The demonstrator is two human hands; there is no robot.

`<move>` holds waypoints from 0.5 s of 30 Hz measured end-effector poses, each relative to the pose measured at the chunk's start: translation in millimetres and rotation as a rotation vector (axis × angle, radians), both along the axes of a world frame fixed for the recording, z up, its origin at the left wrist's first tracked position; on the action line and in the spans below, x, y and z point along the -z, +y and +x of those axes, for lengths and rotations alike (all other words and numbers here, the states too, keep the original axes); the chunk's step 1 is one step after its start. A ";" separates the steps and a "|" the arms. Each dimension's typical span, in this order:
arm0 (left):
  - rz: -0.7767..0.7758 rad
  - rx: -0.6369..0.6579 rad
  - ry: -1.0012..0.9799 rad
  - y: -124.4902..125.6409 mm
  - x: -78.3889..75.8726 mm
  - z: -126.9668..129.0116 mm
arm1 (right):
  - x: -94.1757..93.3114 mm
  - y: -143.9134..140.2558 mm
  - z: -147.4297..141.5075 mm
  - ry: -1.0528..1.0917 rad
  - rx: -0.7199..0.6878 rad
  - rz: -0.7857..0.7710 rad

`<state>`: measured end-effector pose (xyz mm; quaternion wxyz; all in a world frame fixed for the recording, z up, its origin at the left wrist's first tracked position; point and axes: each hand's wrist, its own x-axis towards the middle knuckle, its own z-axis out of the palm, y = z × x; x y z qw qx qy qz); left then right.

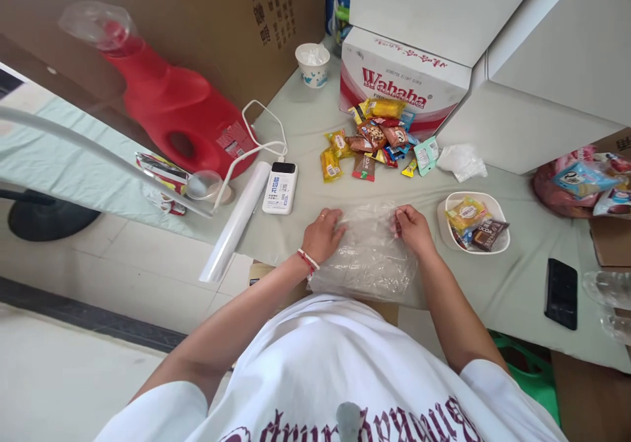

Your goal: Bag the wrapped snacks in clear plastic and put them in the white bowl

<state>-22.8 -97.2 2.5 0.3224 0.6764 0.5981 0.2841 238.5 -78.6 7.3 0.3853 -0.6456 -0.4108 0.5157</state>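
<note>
A clear plastic bag [374, 268] lies crinkled over the front of the table, its lower part reaching the front edge near my shirt. My right hand [414, 228] is closed, thumb and fingers pinching the bag's upper right corner. On the bag's left side rests my left hand [321, 237], fingers a little apart and touching the film. A white tub [447, 230] holding several wrapped snacks stands just right of my right hand. Beyond the bag, a loose pile of wrapped snacks [372, 136] sits against a Wahaha box [414, 70].
Left of my hands are a white power bank [280, 189] with a cable, a roll of clear film [236, 221] and a red jug [182, 106]. A paper cup [313, 66] stands behind. Crumpled white plastic [462, 162], a phone [562, 294] and a snack bag [582, 182] lie right.
</note>
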 end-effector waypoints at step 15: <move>-0.296 -0.456 -0.659 24.0 14.9 7.8 | 7.0 -13.9 11.2 -0.477 -0.011 0.106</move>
